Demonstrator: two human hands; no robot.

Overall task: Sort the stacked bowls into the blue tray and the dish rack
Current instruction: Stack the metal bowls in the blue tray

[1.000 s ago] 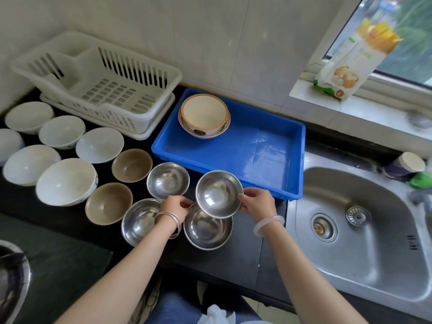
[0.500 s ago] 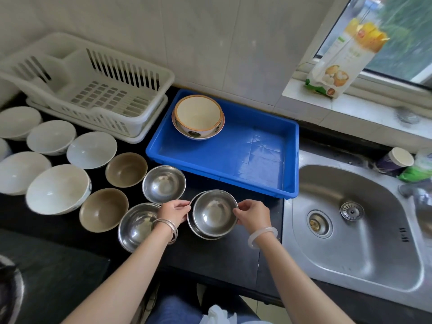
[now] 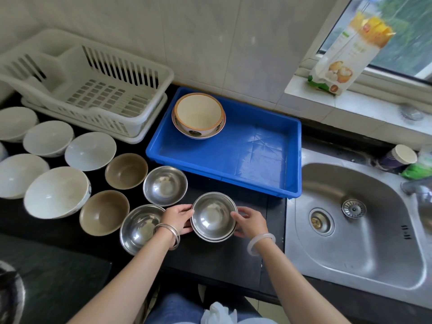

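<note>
A steel bowl [image 3: 214, 213] sits nested inside another steel bowl on the black counter, in front of the blue tray [image 3: 257, 183]. My left hand [image 3: 178, 216] grips the stack's left rim and my right hand [image 3: 249, 222] holds its right rim. Two more steel bowls [image 3: 164, 185] [image 3: 139, 228] stand to the left. Two cream patterned bowls [image 3: 198, 115], nested, sit in the tray's far left corner. The white dish rack [image 3: 93, 90] at the back left holds no bowls.
Two brown bowls [image 3: 126, 170] and several white bowls [image 3: 56, 191] cover the counter's left side. A steel sink [image 3: 355, 220] lies to the right. A carton [image 3: 348, 54] stands on the window sill. A cup [image 3: 399, 157] lies beside the sink.
Both hands lowered the held steel bowl toward me, down into the steel bowl below it; the two are now nested on the counter.
</note>
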